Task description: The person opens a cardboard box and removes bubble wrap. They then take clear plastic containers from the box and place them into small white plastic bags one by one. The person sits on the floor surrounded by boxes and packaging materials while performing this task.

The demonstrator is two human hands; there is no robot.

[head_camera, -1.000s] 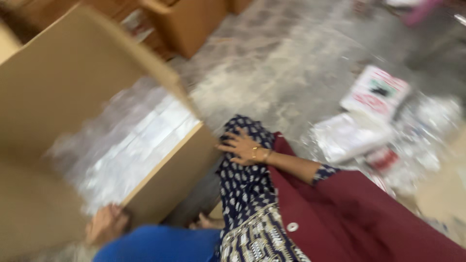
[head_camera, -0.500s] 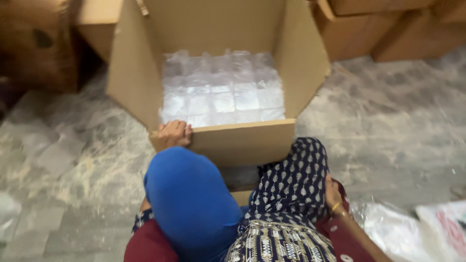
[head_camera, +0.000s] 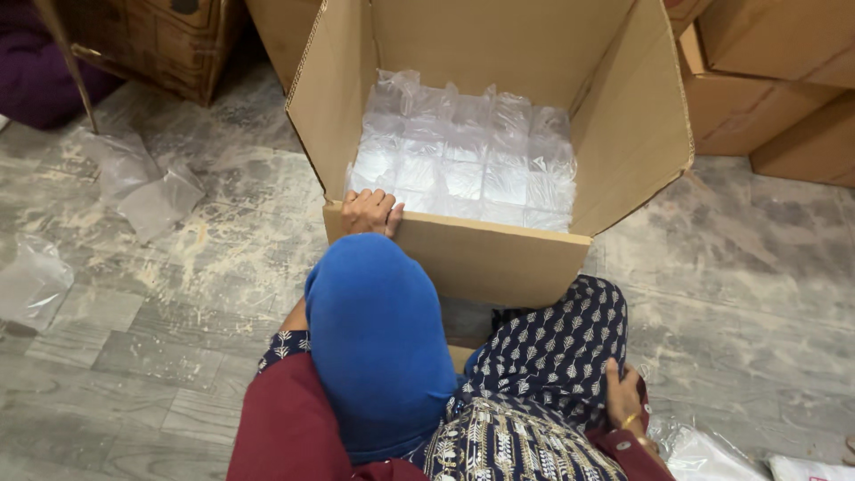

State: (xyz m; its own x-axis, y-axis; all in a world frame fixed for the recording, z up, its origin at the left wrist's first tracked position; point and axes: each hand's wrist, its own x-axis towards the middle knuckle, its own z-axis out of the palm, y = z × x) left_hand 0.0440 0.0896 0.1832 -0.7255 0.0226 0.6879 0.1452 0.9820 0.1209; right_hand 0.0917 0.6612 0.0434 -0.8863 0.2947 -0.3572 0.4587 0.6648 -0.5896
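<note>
An open cardboard box [head_camera: 508, 258] stands on the floor in front of me, its flaps raised. Inside lie several clear plastic packets [head_camera: 463, 160] in rows. My left hand [head_camera: 370, 212] grips the box's near edge at the left corner, fingers curled over the rim. My right hand [head_camera: 623, 396] rests flat on my patterned knee at the lower right, with a gold bangle on the wrist, holding nothing. A blue cloth [head_camera: 378, 338] covers my left knee below the box.
More cardboard boxes [head_camera: 757, 89] stand at the back right. Loose clear plastic bags [head_camera: 142, 183] lie on the grey tiled floor at the left. A wooden piece of furniture [head_camera: 151, 40] sits at the back left. Plastic-wrapped packets [head_camera: 712, 454] lie at the lower right.
The view has swung from the right side of the floor to face the box straight on. My left hand stays on the box's near edge; my right hand stays on my knee.
</note>
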